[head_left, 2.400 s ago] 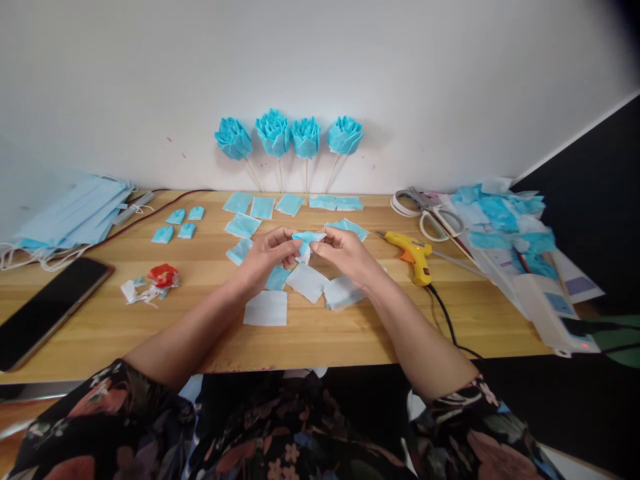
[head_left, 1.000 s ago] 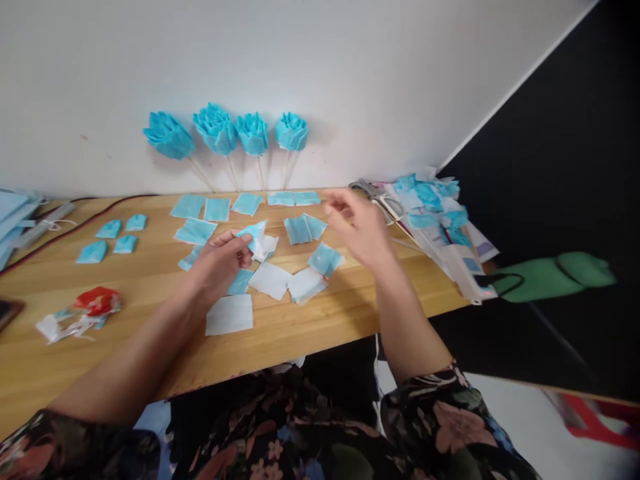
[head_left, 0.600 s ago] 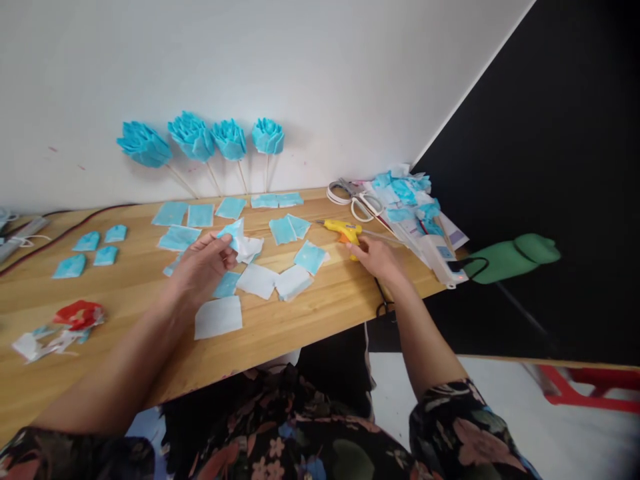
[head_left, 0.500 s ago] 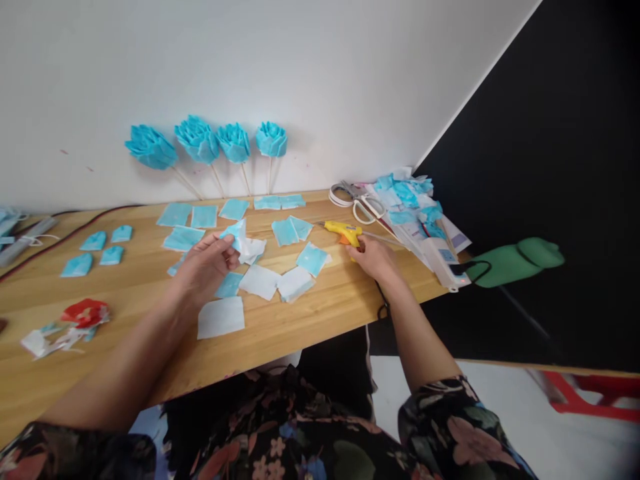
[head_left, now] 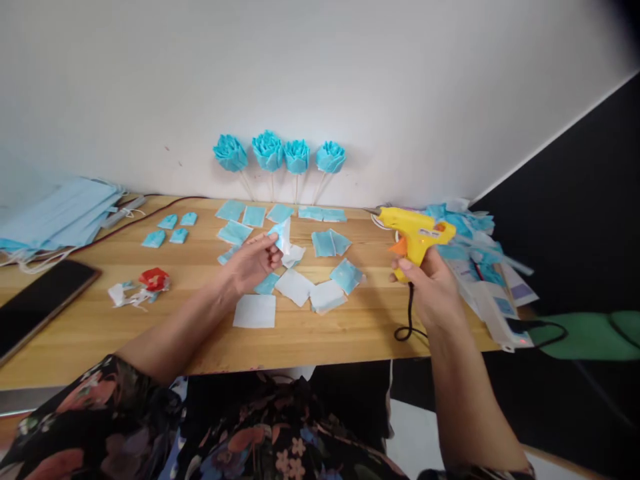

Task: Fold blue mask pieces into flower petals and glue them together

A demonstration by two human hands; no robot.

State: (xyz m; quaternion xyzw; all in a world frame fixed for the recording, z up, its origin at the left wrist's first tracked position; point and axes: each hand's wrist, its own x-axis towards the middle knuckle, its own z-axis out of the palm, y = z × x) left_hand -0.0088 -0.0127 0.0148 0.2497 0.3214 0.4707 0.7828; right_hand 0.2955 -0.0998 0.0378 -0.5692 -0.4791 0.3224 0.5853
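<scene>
A person in a dark floral top works at a wooden bench (head_left: 313, 343), hands well apart. The left hand (head_left: 253, 263) pinches a folded blue-and-white piece (head_left: 283, 235) between thumb and fingers, above the loose squares in the middle of the bench. The right hand (head_left: 434, 287) is closed around the handle of a yellow glue gun (head_left: 419, 230) (orange trigger facing the left hand), held up over the right side of the bench with its nozzle pointing left. A black cord (head_left: 410, 321) hangs from the grip and curls on the wood.

Behind, four blue flowers (head_left: 297, 157) on thin sticks lean against the white wall (head_left: 350, 80). Blue squares (head_left: 254, 216) and paler ones, among them a white rectangle (head_left: 255, 311) near the front edge, lie spread in front of them. To the left are four small folded blue petals (head_left: 154, 239), a red scrap (head_left: 154, 279) beside white shreds, a stack of face masks (head_left: 60, 210) and a dark phone (head_left: 45, 300). At right, a heap of blue and white scraps (head_left: 470, 223) lies near a white power strip (head_left: 495, 313) (a small red light glowing at its end).
</scene>
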